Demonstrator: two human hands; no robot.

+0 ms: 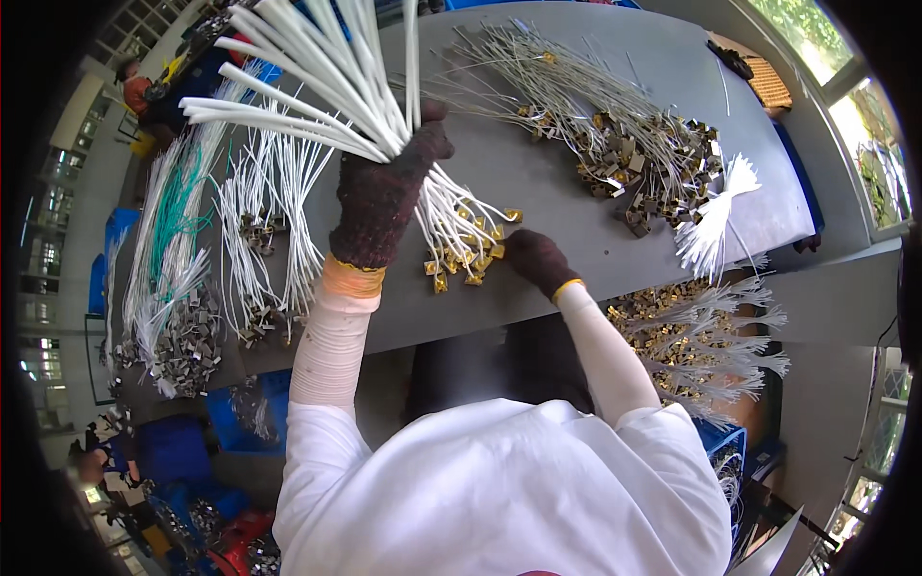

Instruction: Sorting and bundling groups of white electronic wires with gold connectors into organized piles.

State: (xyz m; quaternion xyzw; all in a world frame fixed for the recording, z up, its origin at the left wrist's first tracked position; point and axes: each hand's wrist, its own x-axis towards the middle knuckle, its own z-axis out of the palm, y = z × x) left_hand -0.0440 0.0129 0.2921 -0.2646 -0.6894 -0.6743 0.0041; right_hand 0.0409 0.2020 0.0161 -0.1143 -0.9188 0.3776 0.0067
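Observation:
My left hand, in a dark knitted glove, is closed round a bundle of white wires. The wires fan out above the fist, and their lower ends hang below it. Small brass-coloured metal clips tip those lower ends, over the grey table. At the right side of the clips is my right hand, gloved alike, with its fingers drawn together against one of the rightmost clips. Whether the fingertips grip that clip is too small to tell.
A heap of thin wires with metal clips lies at the far right, beside a tied white bundle. White and green wire bundles cover the left end. More brass-tipped bundles lie low at right. A blue crate stands below the table.

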